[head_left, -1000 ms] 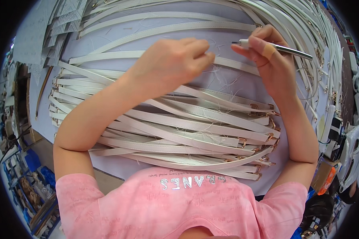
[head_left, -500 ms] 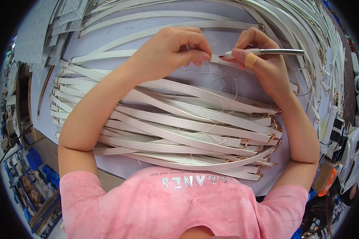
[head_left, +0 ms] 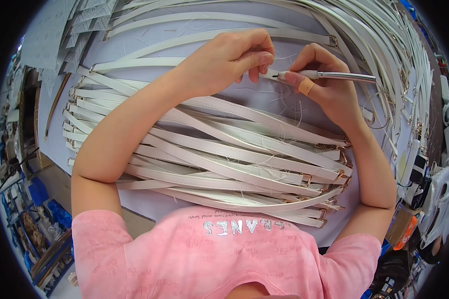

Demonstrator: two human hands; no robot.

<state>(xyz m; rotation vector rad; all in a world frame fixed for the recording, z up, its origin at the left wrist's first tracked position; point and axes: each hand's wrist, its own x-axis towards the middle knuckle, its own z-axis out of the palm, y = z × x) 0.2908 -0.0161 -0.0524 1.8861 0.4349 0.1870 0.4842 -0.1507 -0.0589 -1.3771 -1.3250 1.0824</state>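
In my right hand is a slim pen-like tool with a silver barrel, a white grip and a dark tip pointing left. A tan band wraps the thumb. My left hand is closed in a pinch just left of the tip; what it pinches, if anything, is too small to make out. A white stitched strap runs from the left behind my left hand, and a short piece of white shows between the hands by the tip. Loose pale threads lie around and below my fingers.
Nearer me, many white straps with gold buckles lie in a crossing heap. More straps curve along the back and right side. Grey-white sheets stand at the far left. An orange item and other goods crowd the right.
My left hand has shifted slightly right and its fingers have curled. My right hand and the tool have dropped slightly toward me, the tool tilting a little more. The straps look much the same.
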